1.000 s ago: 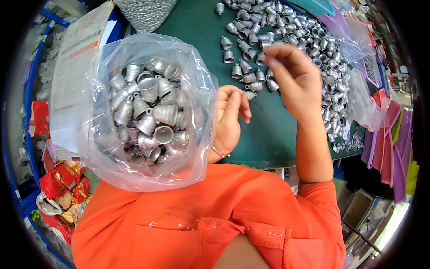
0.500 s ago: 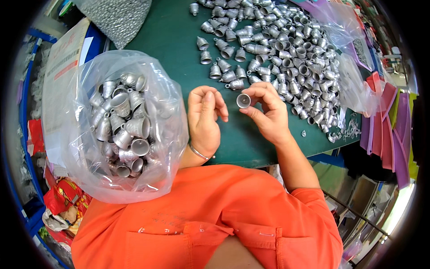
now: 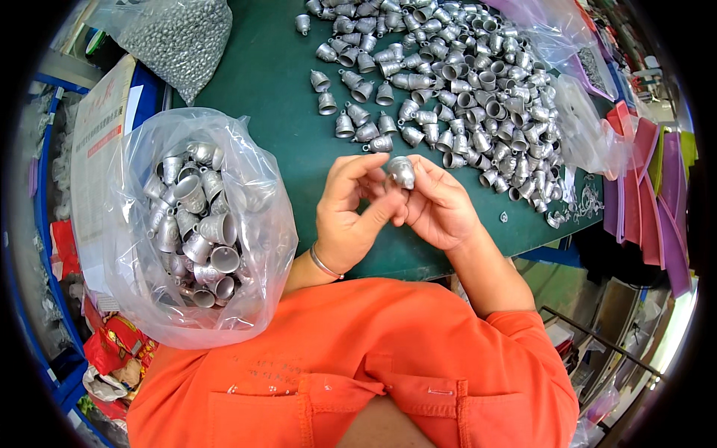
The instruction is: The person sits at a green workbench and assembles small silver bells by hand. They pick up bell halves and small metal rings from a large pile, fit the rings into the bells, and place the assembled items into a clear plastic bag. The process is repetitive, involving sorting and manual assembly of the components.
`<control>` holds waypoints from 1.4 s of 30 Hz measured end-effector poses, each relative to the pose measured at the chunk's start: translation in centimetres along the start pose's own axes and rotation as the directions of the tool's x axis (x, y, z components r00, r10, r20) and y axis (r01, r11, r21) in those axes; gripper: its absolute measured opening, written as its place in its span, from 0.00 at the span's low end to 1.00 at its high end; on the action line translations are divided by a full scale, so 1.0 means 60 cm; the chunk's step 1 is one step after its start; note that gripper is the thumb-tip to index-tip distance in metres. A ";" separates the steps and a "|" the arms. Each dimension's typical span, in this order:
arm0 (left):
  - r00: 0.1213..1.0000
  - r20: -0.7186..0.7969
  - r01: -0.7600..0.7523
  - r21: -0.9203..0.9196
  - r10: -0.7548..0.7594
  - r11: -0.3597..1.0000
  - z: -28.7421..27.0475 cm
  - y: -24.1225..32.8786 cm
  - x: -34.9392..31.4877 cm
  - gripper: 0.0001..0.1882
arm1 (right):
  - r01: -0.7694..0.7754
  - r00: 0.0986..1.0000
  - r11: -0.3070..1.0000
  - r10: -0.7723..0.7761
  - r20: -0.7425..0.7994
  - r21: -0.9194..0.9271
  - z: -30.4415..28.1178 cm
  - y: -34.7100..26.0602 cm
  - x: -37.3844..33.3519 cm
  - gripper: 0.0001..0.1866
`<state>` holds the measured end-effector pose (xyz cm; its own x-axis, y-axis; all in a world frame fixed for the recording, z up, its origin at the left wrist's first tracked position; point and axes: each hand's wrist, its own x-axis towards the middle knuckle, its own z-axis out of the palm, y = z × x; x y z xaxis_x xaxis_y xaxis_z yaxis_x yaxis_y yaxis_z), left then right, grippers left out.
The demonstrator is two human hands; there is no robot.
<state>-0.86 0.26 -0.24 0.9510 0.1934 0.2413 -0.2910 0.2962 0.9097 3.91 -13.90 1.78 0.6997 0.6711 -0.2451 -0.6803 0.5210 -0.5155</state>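
Note:
A small silver metal bell (image 3: pixel 402 172) is pinched in the fingers of my right hand (image 3: pixel 446 203), its closed end and loop turned toward me. My left hand (image 3: pixel 351 213) is beside it with curved fingers and the thumb held apart. Its fingertips reach the bell's left side; whether they touch it I cannot make out. Just beyond both hands, a big heap of similar bells (image 3: pixel 478 97) spreads over the green table (image 3: pixel 254 82). Left of my left wrist stands a clear plastic bag (image 3: pixel 261 284), its mouth open, with several bells inside.
At the back left sits a clear bag of small silver pieces (image 3: pixel 175 45). Printed paper (image 3: pixel 97 164) stands behind the open bag. To the right hang pink and purple strips (image 3: pixel 648 201), near crumpled clear plastic (image 3: pixel 586 123). Thin rings or scraps (image 3: pixel 586 200) lie by the table's right edge.
My left hand has moved right, up to the bell. My right hand has turned the bell, so its closed end shows instead of its open mouth. The whole view has shifted slightly.

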 end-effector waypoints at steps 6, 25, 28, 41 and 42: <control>0.997 0.079 -0.016 0.008 0.015 1.000 -0.001 -0.017 0.000 0.15 | -0.139 0.977 0.803 0.017 -0.210 -0.579 0.009 -0.016 0.001 0.20; 0.929 -0.214 0.231 -0.306 -0.303 0.924 -0.005 -0.005 0.005 0.08 | 0.057 0.760 -0.520 -0.530 0.375 -0.852 -0.019 -0.002 0.035 0.17; 0.927 -0.227 0.221 -0.312 -0.298 0.924 -0.003 -0.007 0.007 0.08 | 0.069 0.790 -0.444 -0.522 0.320 -0.894 -0.035 0.000 0.027 0.18; 0.954 -0.170 0.237 -0.067 -0.246 0.969 -0.004 -0.008 0.001 0.08 | 0.303 0.930 0.874 -0.358 -0.084 -0.380 -0.020 -0.005 -0.007 0.14; 0.969 -0.135 0.210 0.003 -0.208 0.978 -0.004 -0.011 0.000 0.11 | 0.242 0.955 0.930 -0.279 -0.102 -0.276 -0.021 -0.006 -0.008 0.12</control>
<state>-0.67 0.30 -0.94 0.9678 0.2517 -0.0011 -0.0840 0.3270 0.9413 4.10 -15.06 1.03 0.8801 0.4419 -0.1736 -0.4028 0.5015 -0.7657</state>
